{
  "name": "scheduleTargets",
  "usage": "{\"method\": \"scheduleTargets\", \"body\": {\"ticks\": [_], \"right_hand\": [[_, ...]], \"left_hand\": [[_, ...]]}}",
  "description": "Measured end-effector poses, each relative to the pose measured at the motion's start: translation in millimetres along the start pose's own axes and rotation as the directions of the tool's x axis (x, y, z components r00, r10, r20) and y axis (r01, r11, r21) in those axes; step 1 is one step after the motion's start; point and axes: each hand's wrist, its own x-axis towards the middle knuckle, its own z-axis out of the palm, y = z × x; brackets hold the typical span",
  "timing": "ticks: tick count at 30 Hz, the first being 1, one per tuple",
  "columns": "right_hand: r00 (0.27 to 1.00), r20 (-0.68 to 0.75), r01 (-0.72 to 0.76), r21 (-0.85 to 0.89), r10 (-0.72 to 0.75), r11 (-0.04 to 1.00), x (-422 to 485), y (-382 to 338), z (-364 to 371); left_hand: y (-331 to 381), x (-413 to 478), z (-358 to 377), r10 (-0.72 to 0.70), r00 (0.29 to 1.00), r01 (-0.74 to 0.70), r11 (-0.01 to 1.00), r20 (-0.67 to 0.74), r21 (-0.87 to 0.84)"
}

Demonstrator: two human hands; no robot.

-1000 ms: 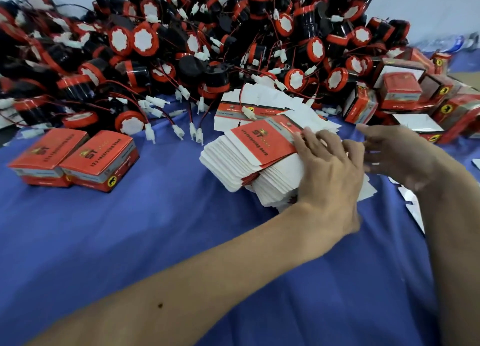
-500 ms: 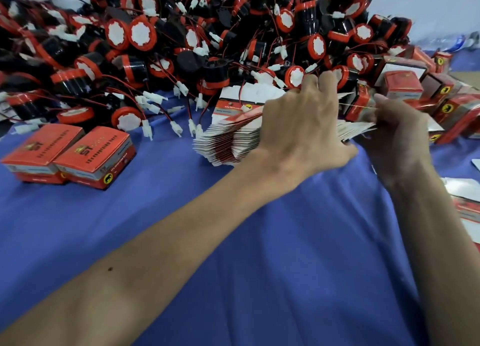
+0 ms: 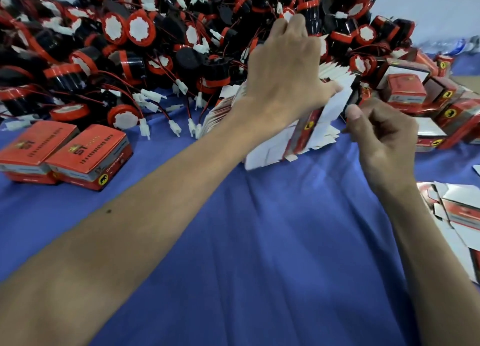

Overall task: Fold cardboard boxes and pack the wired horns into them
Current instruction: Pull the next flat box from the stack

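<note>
Stack of flat cartons (image 3: 306, 130) now tipped up on edge on blue cloth (image 3: 259, 241); left hand (image 3: 285, 78) clamps it from above, right hand (image 3: 376, 132) pinches its end flaps. Two closed boxes (image 3: 65, 153) sit left, other boxes (image 3: 405, 91) far right. Horn pile (image 3: 155, 47) behind, huge: most packing left.

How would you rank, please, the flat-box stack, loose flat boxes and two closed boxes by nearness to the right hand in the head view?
1. Flat-box stack, at the right hand.
2. Loose flat boxes, right edge.
3. Two closed boxes, far left.
</note>
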Motion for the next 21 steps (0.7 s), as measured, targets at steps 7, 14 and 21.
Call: {"method": "scheduleTargets", "body": {"ticks": [7,14,21], "right_hand": [[0.962,0.258,0.122,-0.096,-0.093,0.988,6.3,-20.4,27.8],[0.870,0.337,-0.423,0.133,0.360,0.896,8.4,-31.8,39.0],[0.989,0.126,0.139,-0.583,-0.080,0.800,2.6,-54.7,60.4]], "left_hand": [[-15.4,1.5,-2.6,-0.074,0.974,0.098,0.990,-0.212,0.104],[-52.6,-41.2,-3.4,-0.086,0.940,-0.065,0.904,-0.330,-0.423],[-49.7,-66.5,13.7,-0.545,0.819,0.294,0.665,-0.176,-0.687]]}}
